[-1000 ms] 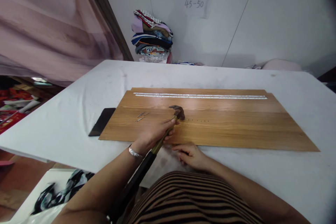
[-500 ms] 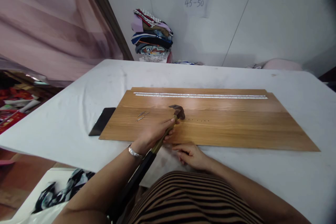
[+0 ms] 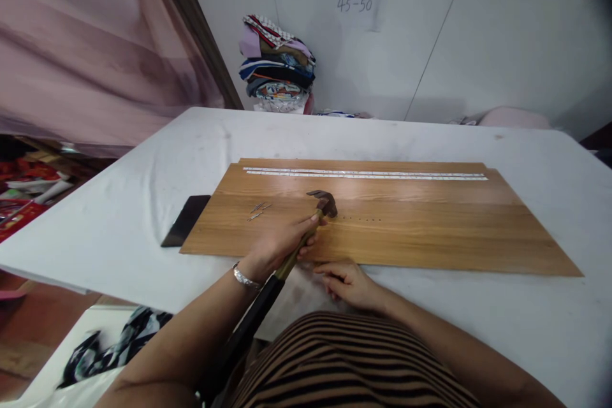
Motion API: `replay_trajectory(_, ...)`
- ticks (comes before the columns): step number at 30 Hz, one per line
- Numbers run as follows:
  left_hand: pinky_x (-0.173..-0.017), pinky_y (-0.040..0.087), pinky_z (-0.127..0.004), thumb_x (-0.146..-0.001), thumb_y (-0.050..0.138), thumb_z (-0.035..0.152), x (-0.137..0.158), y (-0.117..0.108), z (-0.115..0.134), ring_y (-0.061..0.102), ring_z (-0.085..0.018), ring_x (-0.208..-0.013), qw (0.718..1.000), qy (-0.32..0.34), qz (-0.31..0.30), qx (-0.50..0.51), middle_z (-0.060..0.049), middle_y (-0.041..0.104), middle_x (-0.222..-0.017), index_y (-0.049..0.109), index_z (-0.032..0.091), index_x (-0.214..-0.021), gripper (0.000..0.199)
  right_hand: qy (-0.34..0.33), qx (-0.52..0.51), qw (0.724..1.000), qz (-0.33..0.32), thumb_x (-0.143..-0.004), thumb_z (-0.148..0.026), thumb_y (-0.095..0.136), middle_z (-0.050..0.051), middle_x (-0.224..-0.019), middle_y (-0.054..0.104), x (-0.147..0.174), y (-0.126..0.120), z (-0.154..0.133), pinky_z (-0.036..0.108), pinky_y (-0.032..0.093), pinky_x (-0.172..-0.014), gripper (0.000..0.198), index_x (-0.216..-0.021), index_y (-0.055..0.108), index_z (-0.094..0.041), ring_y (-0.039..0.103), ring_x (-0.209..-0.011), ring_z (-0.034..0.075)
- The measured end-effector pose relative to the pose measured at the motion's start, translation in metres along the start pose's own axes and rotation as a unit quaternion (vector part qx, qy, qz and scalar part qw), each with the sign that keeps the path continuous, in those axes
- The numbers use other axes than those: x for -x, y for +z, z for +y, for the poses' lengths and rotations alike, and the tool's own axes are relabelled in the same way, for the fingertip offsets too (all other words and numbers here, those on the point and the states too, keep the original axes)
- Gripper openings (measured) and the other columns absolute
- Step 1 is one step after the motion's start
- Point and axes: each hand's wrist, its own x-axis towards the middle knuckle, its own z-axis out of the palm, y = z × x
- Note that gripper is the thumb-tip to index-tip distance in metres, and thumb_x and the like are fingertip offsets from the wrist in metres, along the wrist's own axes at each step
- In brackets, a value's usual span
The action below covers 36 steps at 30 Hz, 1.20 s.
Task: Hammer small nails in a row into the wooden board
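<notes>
My left hand is wrapped round the neck of a claw hammer, close to its metal head. The hammer's dark grip runs back along my forearm toward my body. Its head is over a wooden board, beside a short row of small dark dots, which could be nail heads or holes. Several loose nails lie on the board left of the hammer. At the board's front edge rests my right hand, holding nothing visible, with its index finger stretched out and the other fingers loosely bent.
Two white measuring strips lie along the board's far side. A flat black object sits by its left end on the white-covered table. Folded clothes are stacked by the wall, and a pink curtain hangs at left.
</notes>
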Motion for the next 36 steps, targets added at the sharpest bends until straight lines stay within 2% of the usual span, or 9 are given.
replay_trajectory(15, -0.042, 0.020, -0.021, -0.087, 0.066, 0.069, -0.0003, 0.0008, 0.0011, 0.035, -0.005, -0.044, 1.000, -0.004, 0.012, -0.005, 0.007, 0.048, -0.064, 0.059, 0.018, -0.114, 0.059, -0.006, -0.003, 1.000, 0.004, -0.101, -0.045, 0.057, 0.002, -0.073, 0.069, 0.0000, -0.0007, -0.0016, 0.022, 0.046, -0.053, 0.040, -0.125, 0.075, -0.019, 0.053, -0.053, 0.010)
replay_trajectory(18, -0.043, 0.020, -0.021, -0.086, 0.067, 0.070, 0.0010, 0.0010, 0.0019, 0.035, -0.005, -0.044, 1.000, -0.003, 0.008, -0.010, 0.007, 0.048, -0.064, 0.060, 0.018, -0.112, 0.059, -0.009, -0.001, 1.000, -0.001, -0.101, -0.045, 0.056, 0.002, -0.074, 0.070, -0.0004, -0.0010, -0.0016, 0.023, 0.047, -0.055, 0.040, -0.125, 0.075, -0.018, 0.054, -0.054, 0.010)
replay_trajectory(24, -0.043, 0.022, -0.021, -0.090, 0.064, 0.067, 0.0023, 0.0008, 0.0034, 0.034, -0.005, -0.044, 1.000, -0.002, 0.007, -0.004, 0.008, 0.047, -0.066, 0.058, 0.017, -0.120, 0.059, 0.000, 0.008, 1.000, 0.001, -0.102, -0.047, 0.056, 0.002, -0.075, 0.070, -0.0007, 0.0005, 0.0012, 0.025, 0.050, -0.058, 0.042, -0.128, 0.074, -0.019, 0.056, -0.055, 0.011)
replay_trajectory(28, -0.042, 0.021, -0.021, -0.090, 0.064, 0.066, 0.0007, 0.0018, 0.0032, 0.034, -0.005, -0.044, 1.000, -0.009, 0.008, -0.006, 0.007, 0.048, -0.065, 0.059, 0.017, -0.115, 0.055, 0.005, 0.004, 1.000, -0.003, -0.102, -0.047, 0.056, 0.002, -0.076, 0.071, -0.0004, 0.0004, 0.0006, 0.025, 0.051, -0.058, 0.043, -0.128, 0.074, -0.019, 0.057, -0.055, 0.011)
replay_trajectory(31, -0.042, 0.021, -0.021, -0.088, 0.066, 0.067, 0.0010, 0.0018, 0.0025, 0.035, -0.005, -0.044, 1.000, -0.007, 0.020, -0.007, 0.007, 0.048, -0.065, 0.060, 0.018, -0.113, 0.056, 0.004, 0.001, 1.000, -0.002, -0.102, -0.047, 0.056, 0.003, -0.076, 0.071, -0.0003, 0.0001, -0.0003, 0.025, 0.050, -0.057, 0.043, -0.127, 0.075, -0.018, 0.056, -0.055, 0.011)
replay_trajectory(36, -0.042, 0.023, -0.020, -0.088, 0.066, 0.067, 0.0022, 0.0012, 0.0023, 0.034, -0.005, -0.044, 1.000, -0.002, 0.016, 0.000, 0.007, 0.048, -0.065, 0.060, 0.017, -0.119, 0.059, 0.003, 0.003, 1.000, 0.003, -0.101, -0.048, 0.056, 0.001, -0.073, 0.069, -0.0005, 0.0004, -0.0001, 0.022, 0.047, -0.054, 0.042, -0.126, 0.075, -0.020, 0.053, -0.054, 0.010)
